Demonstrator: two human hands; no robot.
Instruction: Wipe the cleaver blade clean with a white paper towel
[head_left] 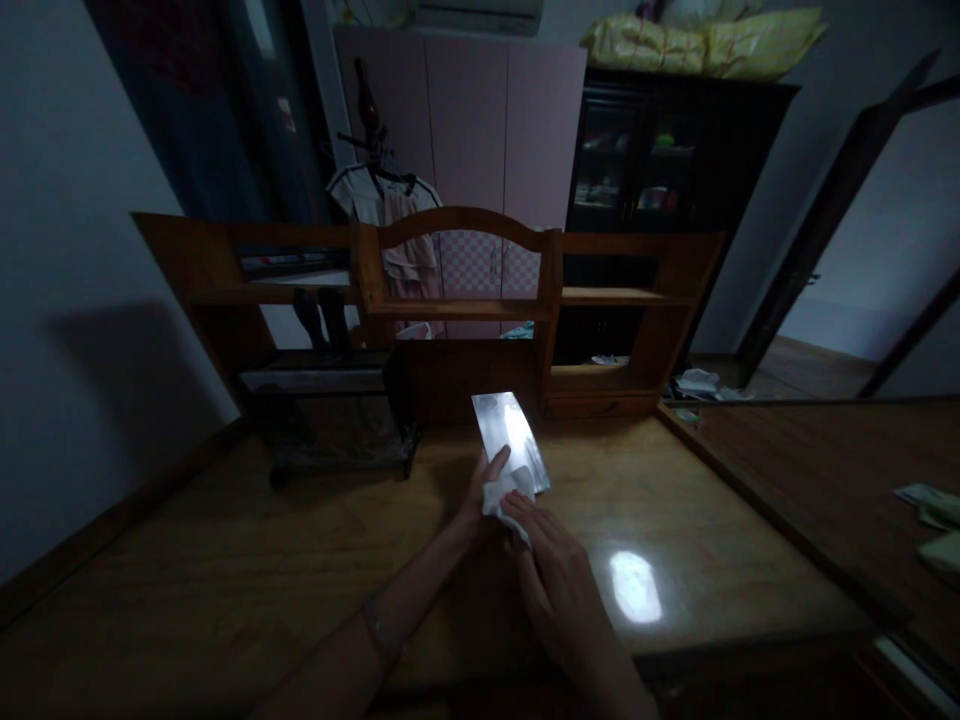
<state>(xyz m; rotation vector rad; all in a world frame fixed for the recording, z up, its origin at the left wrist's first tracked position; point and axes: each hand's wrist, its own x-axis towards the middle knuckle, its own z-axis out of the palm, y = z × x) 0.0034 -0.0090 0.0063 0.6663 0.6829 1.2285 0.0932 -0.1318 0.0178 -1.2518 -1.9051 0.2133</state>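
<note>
A shiny metal blade, like a cleaver [507, 434], is held over the wooden desk [300, 560], its broad face tilted up and catching light. My left hand [484, 490] is closed around its near end, where the handle is hidden. My right hand [551, 565] presses a small white cloth [508, 492] against the blade's near edge, fingers laid together over the cloth.
A wooden shelf unit [457, 300] stands at the back of the desk. A dark rack [330, 420] sits at its left. A second wooden surface [825, 480] with papers [934, 510] lies to the right. A bright light reflection [634, 586] shows on the desk.
</note>
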